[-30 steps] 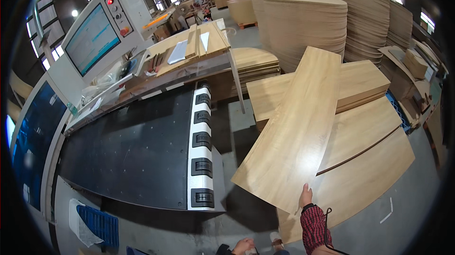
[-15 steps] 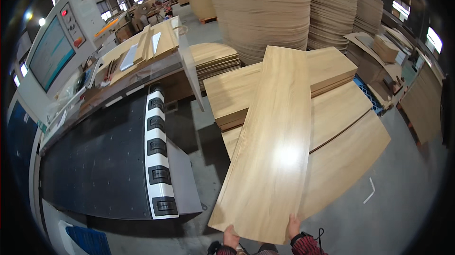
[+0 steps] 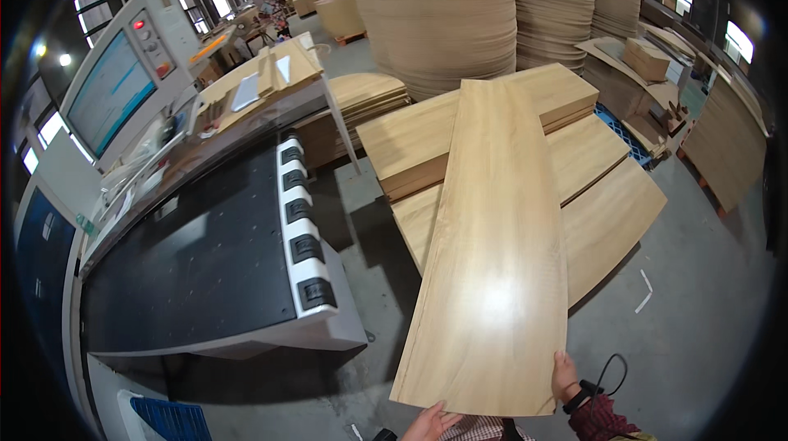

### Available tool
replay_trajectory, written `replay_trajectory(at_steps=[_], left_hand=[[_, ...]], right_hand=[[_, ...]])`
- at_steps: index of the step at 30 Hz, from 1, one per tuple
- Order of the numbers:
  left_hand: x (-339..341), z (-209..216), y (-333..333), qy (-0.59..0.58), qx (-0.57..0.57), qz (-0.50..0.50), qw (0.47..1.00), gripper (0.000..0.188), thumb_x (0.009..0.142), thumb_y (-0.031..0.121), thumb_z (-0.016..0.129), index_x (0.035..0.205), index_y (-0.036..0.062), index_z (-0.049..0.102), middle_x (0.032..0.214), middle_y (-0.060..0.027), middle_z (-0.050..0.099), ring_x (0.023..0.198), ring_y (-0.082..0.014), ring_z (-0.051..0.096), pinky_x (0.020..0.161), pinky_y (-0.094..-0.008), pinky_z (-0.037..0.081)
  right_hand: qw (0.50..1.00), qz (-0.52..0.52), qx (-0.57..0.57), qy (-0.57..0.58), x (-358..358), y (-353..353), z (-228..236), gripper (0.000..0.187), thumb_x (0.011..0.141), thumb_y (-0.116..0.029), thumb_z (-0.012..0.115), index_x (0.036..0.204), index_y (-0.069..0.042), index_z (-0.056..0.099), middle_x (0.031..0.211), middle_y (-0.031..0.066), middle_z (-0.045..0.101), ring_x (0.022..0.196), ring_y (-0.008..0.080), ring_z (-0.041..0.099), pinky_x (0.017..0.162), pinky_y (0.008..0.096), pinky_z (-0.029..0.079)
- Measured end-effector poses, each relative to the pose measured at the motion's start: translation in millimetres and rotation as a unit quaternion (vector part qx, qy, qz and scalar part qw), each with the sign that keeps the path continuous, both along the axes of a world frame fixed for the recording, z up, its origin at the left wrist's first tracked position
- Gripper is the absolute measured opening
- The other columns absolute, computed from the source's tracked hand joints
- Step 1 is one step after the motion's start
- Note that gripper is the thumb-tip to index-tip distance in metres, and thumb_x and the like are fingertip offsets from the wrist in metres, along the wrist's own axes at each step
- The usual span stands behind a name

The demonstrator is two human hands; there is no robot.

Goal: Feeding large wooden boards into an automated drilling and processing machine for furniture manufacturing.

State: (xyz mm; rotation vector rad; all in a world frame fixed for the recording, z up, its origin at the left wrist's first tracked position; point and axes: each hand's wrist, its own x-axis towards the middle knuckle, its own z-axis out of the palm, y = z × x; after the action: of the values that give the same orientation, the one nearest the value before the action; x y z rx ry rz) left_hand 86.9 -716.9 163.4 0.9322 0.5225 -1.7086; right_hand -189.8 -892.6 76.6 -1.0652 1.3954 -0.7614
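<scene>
A long wood-grain board (image 3: 492, 260) slants away from me, its far end lying over a stack of similar boards (image 3: 410, 146). My left hand (image 3: 431, 422) grips its near edge, left of the middle, fingers bent over the rim. On the right long edge, close to the near corner, my right hand (image 3: 565, 375) is closed round the board with a dark band at the wrist. Light glares off the near half of the board's face. Beneath and to the right of it lie more loose wood-grain panels (image 3: 616, 219).
At left stands a machine with a black table (image 3: 197, 252), a white edge strip (image 3: 300, 228) and a control screen (image 3: 112, 96). Tall round stacks of brown board (image 3: 439, 31) rise behind the panels. A blue pallet (image 3: 624, 136) shows at right, and a blue crate (image 3: 171, 420) at lower left.
The near end of the board has swung right in the view, both hands moving with it. My right hand now sits farther up the right edge. The whole view has turned slightly.
</scene>
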Motion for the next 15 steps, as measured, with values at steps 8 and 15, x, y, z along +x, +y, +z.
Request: replay_trajectory(at_steps=[8, 15], left_hand=[[45, 132, 13, -0.270, -0.254, -0.019, 0.929, 0.033, 0.092, 0.022, 0.035, 0.118, 0.0014, 0.036, 0.107, -0.0139, 0.053, 0.092, -0.0226, 0.057, 0.079, -0.0359, 0.047], [125, 223, 12, -0.420, -0.301, 0.083, 0.852, 0.025, 0.090, 0.023, 0.041, 0.104, 0.0033, 0.038, 0.095, -0.0103, 0.055, 0.077, -0.0178, 0.059, 0.066, -0.0316, 0.051]], right_hand=[[0.971, 0.049, 0.034, -0.233, 60, 17, 209, 0.037, 0.088, -0.023, 0.035, 0.108, 0.007, 0.047, 0.097, 0.0122, 0.058, 0.088, 0.0200, 0.056, 0.080, 0.0315, 0.044], [0.928, 0.087, 0.034, -0.360, 151, 54, 274, 0.037, 0.085, -0.022, 0.038, 0.110, 0.005, 0.045, 0.105, 0.0136, 0.055, 0.096, 0.0218, 0.053, 0.084, 0.0320, 0.042]])
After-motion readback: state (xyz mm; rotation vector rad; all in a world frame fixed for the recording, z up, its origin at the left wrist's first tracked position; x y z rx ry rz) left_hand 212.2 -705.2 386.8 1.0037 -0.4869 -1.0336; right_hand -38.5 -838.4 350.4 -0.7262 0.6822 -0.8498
